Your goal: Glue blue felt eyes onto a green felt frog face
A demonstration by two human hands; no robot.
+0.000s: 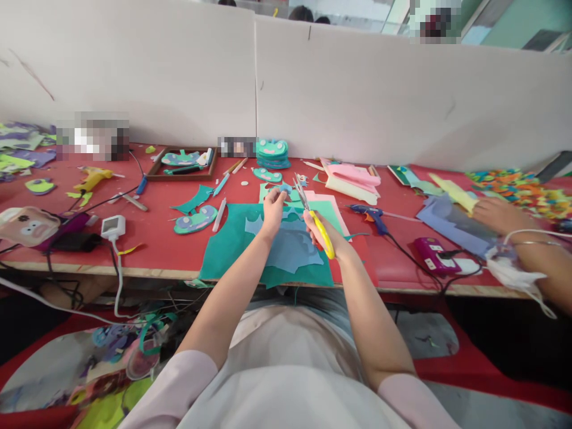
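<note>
My left hand (273, 208) pinches a small blue felt piece (286, 188) between thumb and fingers, above the work area. Around the yellow handle of a pair of scissors (322, 233) my right hand (326, 229) is closed; the metal blades point up and away, just right of the blue piece. Beneath both hands lie a cut blue-grey felt sheet (290, 250) and a larger dark green felt sheet (227, 244). A light green sheet (329, 208) and pink sheets show behind my right hand.
A stack of teal felt faces (272, 155) stands by the white partition (357, 89). Left are a brown tray (181, 177) and a yellow glue gun (93, 177). Right are a blue glue gun (369, 215), a purple power strip (435, 255) and another person's hand (498, 214).
</note>
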